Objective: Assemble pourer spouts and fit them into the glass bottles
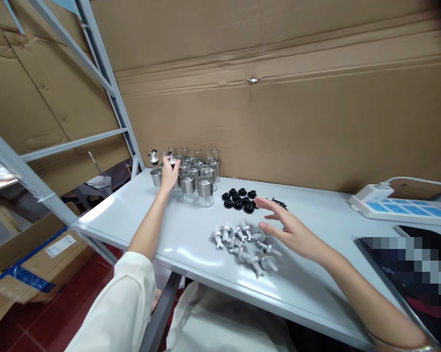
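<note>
Grey tabletop (191, 230), glass bottles (188, 184) upright, long axes vertical

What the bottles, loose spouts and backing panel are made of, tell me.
Bottles: probably glossy glass, being see-through; grey sheen suggests satin metal bands. Loose spouts: silvery metal or coated plastic; the sheen fits both. Backing panel: matte cardboard, by its creases.

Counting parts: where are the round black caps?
In the head view, the round black caps lie near centre, right of the glass bottles, beyond the silver spouts.
</note>
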`<state>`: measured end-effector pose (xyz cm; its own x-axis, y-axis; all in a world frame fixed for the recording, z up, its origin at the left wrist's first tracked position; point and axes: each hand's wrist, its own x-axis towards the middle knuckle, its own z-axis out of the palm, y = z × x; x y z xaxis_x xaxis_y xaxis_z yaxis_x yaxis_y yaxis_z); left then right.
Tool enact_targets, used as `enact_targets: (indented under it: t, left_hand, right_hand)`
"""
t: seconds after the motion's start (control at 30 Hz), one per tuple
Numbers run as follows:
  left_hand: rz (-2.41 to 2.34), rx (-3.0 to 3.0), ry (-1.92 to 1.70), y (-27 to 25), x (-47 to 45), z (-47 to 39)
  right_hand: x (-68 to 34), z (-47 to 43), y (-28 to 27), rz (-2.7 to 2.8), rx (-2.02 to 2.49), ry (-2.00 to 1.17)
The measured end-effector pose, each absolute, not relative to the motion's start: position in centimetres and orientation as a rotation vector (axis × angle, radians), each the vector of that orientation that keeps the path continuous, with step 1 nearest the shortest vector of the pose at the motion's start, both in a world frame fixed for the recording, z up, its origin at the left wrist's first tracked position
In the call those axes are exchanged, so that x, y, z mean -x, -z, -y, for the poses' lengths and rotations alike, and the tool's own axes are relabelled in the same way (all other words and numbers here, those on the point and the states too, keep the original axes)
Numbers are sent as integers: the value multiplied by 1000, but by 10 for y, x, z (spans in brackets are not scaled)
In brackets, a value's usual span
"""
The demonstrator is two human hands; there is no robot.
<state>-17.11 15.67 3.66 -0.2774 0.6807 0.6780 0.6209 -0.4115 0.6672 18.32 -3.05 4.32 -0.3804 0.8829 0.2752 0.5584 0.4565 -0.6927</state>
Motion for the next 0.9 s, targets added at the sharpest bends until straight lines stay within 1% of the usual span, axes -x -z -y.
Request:
enact_targets:
  t: [0.27, 0.63, 0.9]
  left_hand:
    - [-1816, -1885, -1844, -36, 162, -155]
    - [-1835, -1867, -1883, -40, 162, -158]
    - [-1767, -1886, -1849, -45, 162, -158]
  right_hand:
    - [-180, 35, -47, 2110, 1263, -696]
    - [-179, 34, -45, 2117, 1215, -676]
    - [-180, 35, -46, 2129, 1255, -723]
